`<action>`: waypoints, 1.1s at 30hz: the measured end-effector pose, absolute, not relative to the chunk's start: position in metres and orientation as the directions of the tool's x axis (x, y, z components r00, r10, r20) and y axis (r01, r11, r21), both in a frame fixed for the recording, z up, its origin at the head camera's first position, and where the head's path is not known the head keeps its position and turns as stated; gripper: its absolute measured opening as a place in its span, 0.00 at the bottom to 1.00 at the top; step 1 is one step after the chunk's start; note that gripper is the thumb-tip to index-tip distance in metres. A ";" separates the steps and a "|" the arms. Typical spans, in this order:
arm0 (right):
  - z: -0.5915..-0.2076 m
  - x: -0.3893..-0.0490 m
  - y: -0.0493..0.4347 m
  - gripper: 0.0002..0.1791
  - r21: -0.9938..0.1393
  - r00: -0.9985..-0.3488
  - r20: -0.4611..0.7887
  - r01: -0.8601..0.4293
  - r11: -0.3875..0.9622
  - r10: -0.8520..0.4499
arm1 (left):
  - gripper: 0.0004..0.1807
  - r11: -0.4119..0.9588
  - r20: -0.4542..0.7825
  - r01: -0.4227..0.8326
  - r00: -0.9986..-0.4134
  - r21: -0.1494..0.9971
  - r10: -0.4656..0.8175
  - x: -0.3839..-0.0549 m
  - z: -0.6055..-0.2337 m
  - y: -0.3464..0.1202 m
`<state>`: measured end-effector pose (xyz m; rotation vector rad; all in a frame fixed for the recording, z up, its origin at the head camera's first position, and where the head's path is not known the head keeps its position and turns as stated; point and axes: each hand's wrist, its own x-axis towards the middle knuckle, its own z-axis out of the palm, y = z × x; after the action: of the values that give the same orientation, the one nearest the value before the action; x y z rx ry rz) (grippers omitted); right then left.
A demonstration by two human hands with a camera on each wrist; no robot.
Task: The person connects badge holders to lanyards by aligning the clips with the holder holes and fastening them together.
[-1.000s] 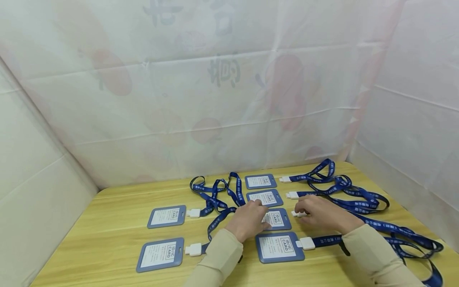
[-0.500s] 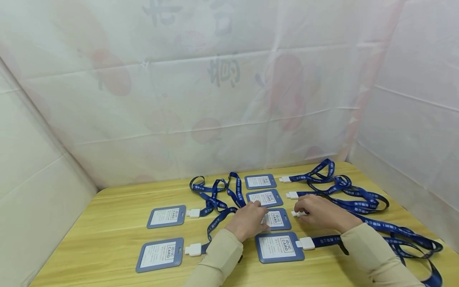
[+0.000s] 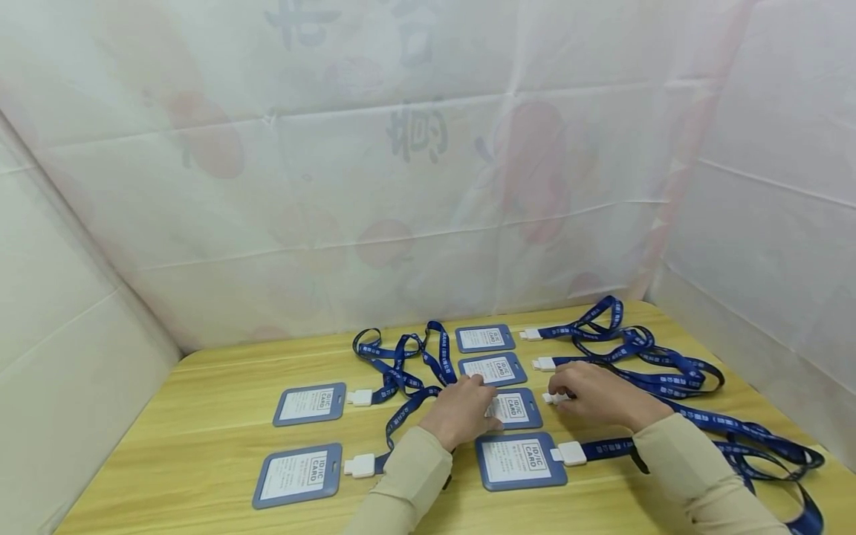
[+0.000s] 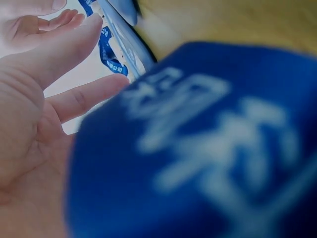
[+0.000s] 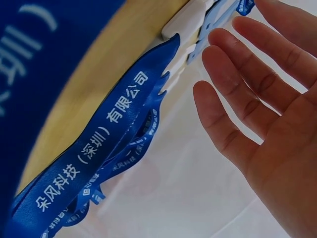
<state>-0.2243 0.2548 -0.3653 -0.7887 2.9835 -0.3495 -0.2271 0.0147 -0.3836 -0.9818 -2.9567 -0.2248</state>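
Observation:
In the head view my left hand rests at the left end of a blue badge holder, partly covering it. Its thumb and fingers look relaxed, and the left wrist view has a fingertip at a holder's edge. Right of that holder, my right hand is low over the table with its fingertips beside a white clip. A blue lanyard runs out from behind that hand. Loosely extended fingers show in the right wrist view. Contact between right fingertips and clip is hard to make out.
Other badge holders lie above and below, including one whose white clip meets its slot. Two more holders, such as one, lie at the left with lanyards between. White cloth walls surround the wooden table.

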 end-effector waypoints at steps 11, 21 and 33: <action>-0.367 -0.228 0.259 0.06 -0.223 -0.864 0.023 -0.495 0.840 -0.503 | 0.24 0.800 0.065 0.587 -0.809 0.125 0.584 -0.228 -0.384 0.014; -0.365 -0.232 0.261 0.07 -0.226 -0.858 0.016 -0.504 0.834 -0.514 | 0.24 0.800 0.060 0.587 -0.809 0.123 0.584 -0.228 -0.383 0.014; -0.369 -0.234 0.258 0.10 -0.210 -0.884 0.012 -0.459 0.863 -0.467 | 0.29 0.823 0.000 0.557 -0.828 0.110 0.560 -0.229 -0.383 0.016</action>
<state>-0.2336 0.2581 -0.3685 -0.7443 2.9944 -0.3217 -0.2285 0.0156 -0.3835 -0.9283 -3.0309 -0.1665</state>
